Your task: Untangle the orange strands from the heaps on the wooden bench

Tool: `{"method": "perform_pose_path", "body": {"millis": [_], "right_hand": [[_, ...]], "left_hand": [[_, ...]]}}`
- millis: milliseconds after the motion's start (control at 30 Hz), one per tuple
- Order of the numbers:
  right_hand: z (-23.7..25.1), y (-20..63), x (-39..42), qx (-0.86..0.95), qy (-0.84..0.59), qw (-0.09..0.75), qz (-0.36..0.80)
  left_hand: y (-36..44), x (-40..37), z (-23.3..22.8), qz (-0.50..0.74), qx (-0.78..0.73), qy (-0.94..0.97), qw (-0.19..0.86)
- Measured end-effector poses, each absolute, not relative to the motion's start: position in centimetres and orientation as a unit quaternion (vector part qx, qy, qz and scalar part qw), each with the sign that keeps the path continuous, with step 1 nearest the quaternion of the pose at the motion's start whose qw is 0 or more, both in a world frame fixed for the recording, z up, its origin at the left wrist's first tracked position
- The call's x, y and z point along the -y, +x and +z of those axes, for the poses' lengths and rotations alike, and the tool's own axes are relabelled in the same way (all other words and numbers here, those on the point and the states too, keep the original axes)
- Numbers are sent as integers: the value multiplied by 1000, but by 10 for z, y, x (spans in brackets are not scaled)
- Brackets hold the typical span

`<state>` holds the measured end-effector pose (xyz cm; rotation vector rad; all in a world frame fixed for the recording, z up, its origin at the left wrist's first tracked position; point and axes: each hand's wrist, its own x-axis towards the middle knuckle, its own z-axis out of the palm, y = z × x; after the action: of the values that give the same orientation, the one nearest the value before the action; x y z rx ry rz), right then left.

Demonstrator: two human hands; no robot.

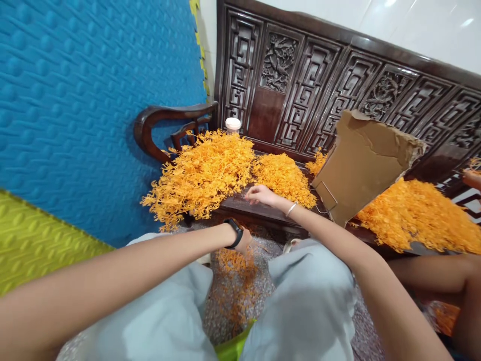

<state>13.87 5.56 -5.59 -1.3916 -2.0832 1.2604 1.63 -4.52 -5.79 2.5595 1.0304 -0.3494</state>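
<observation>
Left hand [246, 240]: blurred, partly hidden; grip cannot be told. Right hand [262, 195]: grip loosely curled beside the orange heap [283, 175] on the bench [239, 202]; any contents indiscernible.

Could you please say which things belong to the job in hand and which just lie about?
Likely in the job:
leftmost orange pile
small orange pile near the right hand
orange bits below the left hand

Apparently just there:
lidded tub
cardboard
blue mat
</observation>
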Motion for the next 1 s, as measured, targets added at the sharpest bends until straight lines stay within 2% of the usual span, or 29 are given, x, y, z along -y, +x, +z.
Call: {"method": "perform_pose_path", "body": {"millis": [167, 233, 400, 533, 733, 933, 1000], "right_hand": [[-63, 110, -72, 877, -436, 115, 166], [-65, 102, -82, 883, -445, 99, 113], [-65, 85, -115, 873, -456, 144, 93], [-66, 75, -136, 862, -459, 182, 118], [-64, 56, -163, 853, -500, 122, 91], [-50, 46, -185, 865, -482, 107, 85], [-44, 47, -190, 872, -466, 120, 89]], "left_hand": [[-6, 31, -55, -210, -408, 878, 135], [-15, 29, -53, -206, -424, 872, 128], [-37, 31, -52, -213, -438, 866, 117], [-50, 33, -51, -227, -433, 862, 135], [-58, 25, -45, -191, -457, 862, 106], [-60, 4, -30, -75, -468, 875, -100], [-61, -5, -29, -52, -495, 859, -118]]}}
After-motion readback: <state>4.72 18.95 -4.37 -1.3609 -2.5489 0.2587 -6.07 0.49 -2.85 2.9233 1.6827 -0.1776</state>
